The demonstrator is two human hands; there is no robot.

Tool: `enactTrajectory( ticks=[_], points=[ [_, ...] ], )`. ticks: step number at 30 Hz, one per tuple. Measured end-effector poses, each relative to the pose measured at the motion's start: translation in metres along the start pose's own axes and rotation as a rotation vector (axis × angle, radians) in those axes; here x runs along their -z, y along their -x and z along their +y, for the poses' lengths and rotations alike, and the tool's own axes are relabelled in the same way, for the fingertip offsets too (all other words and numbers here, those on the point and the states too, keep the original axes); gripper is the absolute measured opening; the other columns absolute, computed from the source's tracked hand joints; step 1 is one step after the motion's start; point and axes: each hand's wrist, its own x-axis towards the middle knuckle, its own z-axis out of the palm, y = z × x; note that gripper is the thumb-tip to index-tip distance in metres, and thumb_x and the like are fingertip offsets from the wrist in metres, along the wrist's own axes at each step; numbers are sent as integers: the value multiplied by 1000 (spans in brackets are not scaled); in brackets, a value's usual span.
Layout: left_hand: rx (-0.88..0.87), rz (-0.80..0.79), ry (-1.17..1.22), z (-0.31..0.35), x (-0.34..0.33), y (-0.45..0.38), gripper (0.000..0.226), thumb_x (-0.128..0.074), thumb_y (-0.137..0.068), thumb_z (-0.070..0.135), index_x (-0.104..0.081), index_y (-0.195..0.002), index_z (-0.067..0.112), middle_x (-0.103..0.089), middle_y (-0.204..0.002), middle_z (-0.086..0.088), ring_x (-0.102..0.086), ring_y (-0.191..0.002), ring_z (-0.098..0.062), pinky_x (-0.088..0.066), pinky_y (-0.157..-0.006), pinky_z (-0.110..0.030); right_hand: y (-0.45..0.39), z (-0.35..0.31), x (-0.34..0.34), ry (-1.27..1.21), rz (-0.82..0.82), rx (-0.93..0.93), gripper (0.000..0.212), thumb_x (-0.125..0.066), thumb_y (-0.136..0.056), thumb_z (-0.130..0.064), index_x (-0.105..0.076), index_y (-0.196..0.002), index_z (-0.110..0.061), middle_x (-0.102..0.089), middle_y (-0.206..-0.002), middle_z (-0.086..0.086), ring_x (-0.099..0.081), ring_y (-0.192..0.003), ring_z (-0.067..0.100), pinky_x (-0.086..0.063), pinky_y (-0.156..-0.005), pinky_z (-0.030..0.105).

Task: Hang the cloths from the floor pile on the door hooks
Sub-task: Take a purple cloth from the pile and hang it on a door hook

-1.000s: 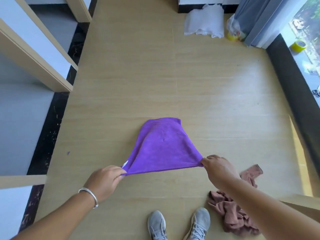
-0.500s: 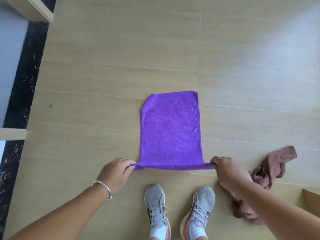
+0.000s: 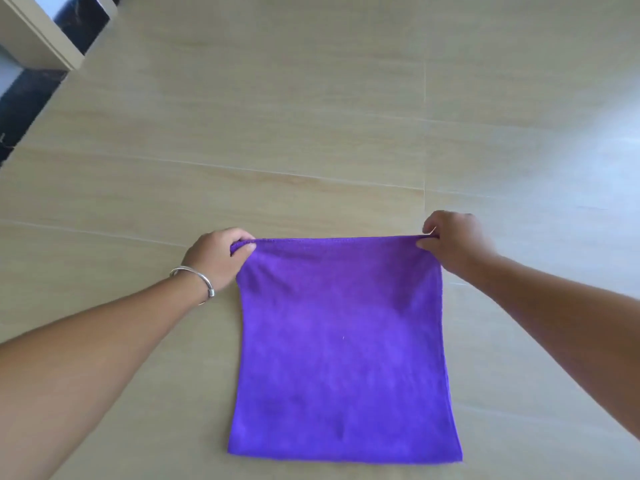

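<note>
A purple cloth (image 3: 341,344) hangs stretched flat in front of me, filling the lower middle of the head view. My left hand (image 3: 216,258), with a silver bangle on its wrist, pinches the cloth's top left corner. My right hand (image 3: 453,242) pinches the top right corner. The top edge runs taut between both hands. The cloth's lower edge hangs free above the floor. No door hooks and no floor pile are in view.
Light wood-look floor (image 3: 311,116) fills the view. A pale door frame or cabinet edge (image 3: 41,36) with a dark marble strip (image 3: 31,95) beside it sits at the top left corner.
Both hands lifted the purple cloth off the floor and raised it in front of me. The view tilted up; my shoes and the brown cloth pile dropped out of sight.
</note>
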Motion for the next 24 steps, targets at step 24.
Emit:
enactTrajectory(
  ticks=[24],
  points=[
    [-784,-336,-791,5,-127,199,57,-22,-89,6,-50,-138,9,-43,-148,-12,-46,-132,-30,-48,-94,-55,223,76,-139,646,-170,843,54,-29,-85,-12,-54,-132,-1,-48,-142,17,-51,-127,31,-52,-87,52]
  ],
)
